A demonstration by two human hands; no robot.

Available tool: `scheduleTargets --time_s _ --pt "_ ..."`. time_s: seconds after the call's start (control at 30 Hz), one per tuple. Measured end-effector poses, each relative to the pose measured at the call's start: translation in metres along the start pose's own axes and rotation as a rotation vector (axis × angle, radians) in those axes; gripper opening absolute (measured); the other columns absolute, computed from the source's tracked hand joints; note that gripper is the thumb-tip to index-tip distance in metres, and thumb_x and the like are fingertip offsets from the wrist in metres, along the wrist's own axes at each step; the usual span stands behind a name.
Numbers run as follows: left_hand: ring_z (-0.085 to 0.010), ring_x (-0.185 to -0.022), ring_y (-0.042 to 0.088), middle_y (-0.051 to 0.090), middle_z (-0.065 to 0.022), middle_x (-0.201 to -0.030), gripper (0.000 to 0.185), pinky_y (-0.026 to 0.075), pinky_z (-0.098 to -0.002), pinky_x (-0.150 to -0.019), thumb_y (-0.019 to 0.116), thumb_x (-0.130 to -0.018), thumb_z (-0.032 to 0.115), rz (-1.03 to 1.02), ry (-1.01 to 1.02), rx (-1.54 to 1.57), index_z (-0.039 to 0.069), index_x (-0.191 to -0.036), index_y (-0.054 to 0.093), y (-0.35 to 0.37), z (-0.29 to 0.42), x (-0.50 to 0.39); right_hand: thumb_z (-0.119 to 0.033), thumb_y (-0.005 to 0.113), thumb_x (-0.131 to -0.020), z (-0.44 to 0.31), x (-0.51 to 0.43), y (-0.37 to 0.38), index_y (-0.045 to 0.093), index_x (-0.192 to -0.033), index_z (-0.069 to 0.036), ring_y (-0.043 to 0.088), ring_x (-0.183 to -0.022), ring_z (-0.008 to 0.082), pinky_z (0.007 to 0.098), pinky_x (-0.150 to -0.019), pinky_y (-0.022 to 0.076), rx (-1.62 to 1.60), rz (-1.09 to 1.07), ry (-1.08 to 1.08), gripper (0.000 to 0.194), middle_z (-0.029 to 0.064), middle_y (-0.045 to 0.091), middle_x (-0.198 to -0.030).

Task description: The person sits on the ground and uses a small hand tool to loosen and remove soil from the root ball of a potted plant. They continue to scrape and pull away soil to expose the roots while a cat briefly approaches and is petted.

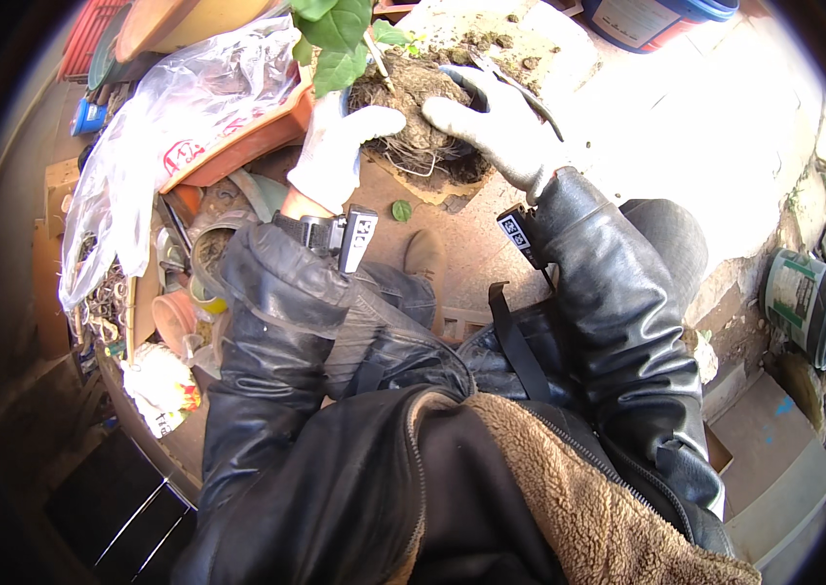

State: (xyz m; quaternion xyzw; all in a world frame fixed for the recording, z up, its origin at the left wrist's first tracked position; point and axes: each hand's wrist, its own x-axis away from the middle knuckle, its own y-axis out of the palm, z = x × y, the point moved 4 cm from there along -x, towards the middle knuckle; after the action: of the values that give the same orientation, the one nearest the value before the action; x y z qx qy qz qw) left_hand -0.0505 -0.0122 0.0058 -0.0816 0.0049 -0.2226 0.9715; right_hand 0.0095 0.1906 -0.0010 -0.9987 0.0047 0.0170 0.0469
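A plant's root ball (413,110), packed with brown soil and fine roots, lies in front of me at the top centre. Green leaves (340,44) rise from its stem at the upper left. My left hand (343,142), in a white work glove, grips the root ball's left side. On its right side rests my gloved right hand (497,121), thumb and fingers around the soil. A dark, curved, narrow tool (522,91) lies behind the right hand; its kind is unclear. Loose soil clumps (530,55) are scattered on a pale surface beyond.
An orange plastic planter (252,142) with a clear plastic bag (201,88) over it stands at left, above stacked pots (175,318). A blue-rimmed bucket (647,22) stands at upper right. Another bucket (800,307) lies tilted by the right wall. One leaf (401,210) lies on the tiles.
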Motion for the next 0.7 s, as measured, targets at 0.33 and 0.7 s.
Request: scheduleTargets --time_s 0.33,0.7 --pt "-0.0202 -0.124 0.059 0.061 -0.0101 -0.135 0.060 0.052 -0.0313 -0.100 0.071 -0.082 0.002 -0.005 -0.111 0.003 -0.002 -0.140 0.056 0.007 0.011 0.003 -0.039 0.075 -0.093 0.006 0.000 0.002 0.061 -0.138 0.004 0.064 -0.118 0.0239 0.0357 -0.106 0.0481 -0.036 -0.012 0.031 0.064 0.0179 0.068 -0.130" --pt "-0.0209 -0.120 0.062 0.063 -0.0104 -0.134 0.073 0.050 -0.0303 -0.103 0.070 -0.080 0.004 -0.105 0.000 -0.059 -0.003 -0.149 0.049 -0.015 -0.027 -0.004 -0.056 0.081 -0.083 0.018 -0.009 -0.003 0.066 -0.131 0.000 0.070 -0.110 0.0276 0.0386 -0.098 0.0534 0.249 -0.021 0.034 0.075 0.0195 0.072 -0.120"
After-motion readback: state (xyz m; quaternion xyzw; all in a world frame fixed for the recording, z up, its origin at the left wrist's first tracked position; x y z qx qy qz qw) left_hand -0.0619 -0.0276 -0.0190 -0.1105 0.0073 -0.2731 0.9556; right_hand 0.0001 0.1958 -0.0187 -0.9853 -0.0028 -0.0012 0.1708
